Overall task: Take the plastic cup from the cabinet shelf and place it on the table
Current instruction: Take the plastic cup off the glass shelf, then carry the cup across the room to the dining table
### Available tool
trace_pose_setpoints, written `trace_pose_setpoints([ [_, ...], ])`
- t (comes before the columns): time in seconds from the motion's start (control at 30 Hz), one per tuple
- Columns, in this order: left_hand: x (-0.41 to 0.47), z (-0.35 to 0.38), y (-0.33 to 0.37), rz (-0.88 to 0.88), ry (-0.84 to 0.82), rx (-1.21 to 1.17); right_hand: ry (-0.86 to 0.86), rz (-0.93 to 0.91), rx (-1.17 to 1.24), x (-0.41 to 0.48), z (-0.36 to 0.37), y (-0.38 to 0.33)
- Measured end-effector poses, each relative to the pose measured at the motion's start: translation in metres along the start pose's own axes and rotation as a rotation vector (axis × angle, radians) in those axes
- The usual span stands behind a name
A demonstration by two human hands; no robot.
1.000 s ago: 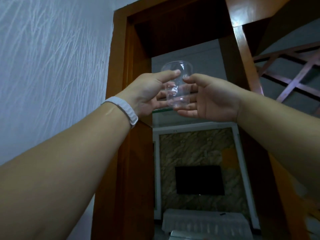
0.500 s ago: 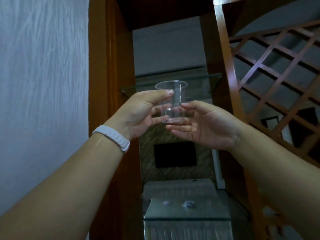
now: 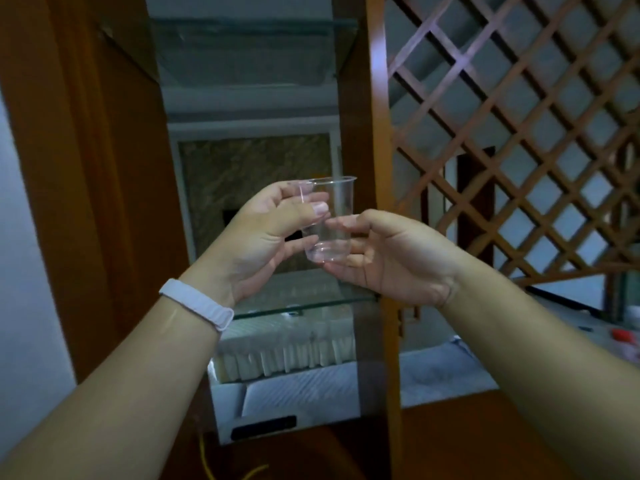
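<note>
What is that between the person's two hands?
A clear plastic cup, upright and empty, seen in the head view. The left hand pinches its side and the right hand cradles its base.

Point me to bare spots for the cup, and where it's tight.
The cup is held between left hand and right hand. Bare: glass shelf below, between the wooden posts. White surface at right looks open near the post; small items crowd its far right. Lattice blocks passing right.
</note>
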State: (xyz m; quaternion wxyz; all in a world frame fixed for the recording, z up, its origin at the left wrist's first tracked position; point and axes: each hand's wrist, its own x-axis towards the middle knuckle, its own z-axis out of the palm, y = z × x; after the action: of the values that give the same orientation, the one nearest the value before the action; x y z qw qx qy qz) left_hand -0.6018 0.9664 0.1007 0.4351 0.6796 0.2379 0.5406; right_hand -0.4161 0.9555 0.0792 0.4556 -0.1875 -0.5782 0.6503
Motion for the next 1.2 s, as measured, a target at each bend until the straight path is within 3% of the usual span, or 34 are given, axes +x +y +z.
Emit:
trace_pose_setpoints([
  [0.3,-0.004,0.083,-0.062,-0.059,-0.125,-0.052,0.206,0.002,0.008,-0.084,-0.062,0.023],
  [0.8,0.010,0.327,-0.133,-0.175,-0.354,-0.228,0.583,0.011,0.096,-0.285,-0.196,-0.017],
  [1.2,-0.006,0.509,-0.162,-0.202,-0.676,-0.368,0.901,-0.052,0.070,-0.451,-0.242,-0.045],
])
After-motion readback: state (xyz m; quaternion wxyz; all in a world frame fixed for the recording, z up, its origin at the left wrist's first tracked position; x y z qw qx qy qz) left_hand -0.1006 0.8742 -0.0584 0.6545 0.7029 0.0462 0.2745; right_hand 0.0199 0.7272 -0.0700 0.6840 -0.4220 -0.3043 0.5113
